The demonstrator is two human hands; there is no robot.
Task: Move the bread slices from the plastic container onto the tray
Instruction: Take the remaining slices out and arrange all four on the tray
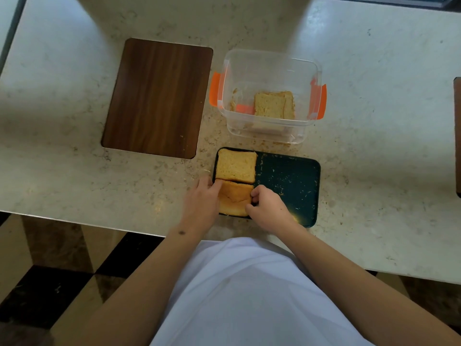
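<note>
A dark green tray (pixel 289 181) lies near the counter's front edge. One bread slice (pixel 235 166) rests flat in its far left corner. A second slice (pixel 234 199) sits just in front of it, near left. My left hand (pixel 203 202) touches that slice's left edge and my right hand (pixel 268 207) pinches its right edge. Behind the tray stands the clear plastic container (pixel 268 63) with orange clips, and bread slices (pixel 274 104) lie stacked inside it.
A dark wooden board (pixel 157 97) lies to the left of the container. Crumbs are scattered on the marble counter (pixel 374 121) around the container and on the tray. A dark object (pixel 457 136) shows at the right edge. The counter's front edge runs just below the tray.
</note>
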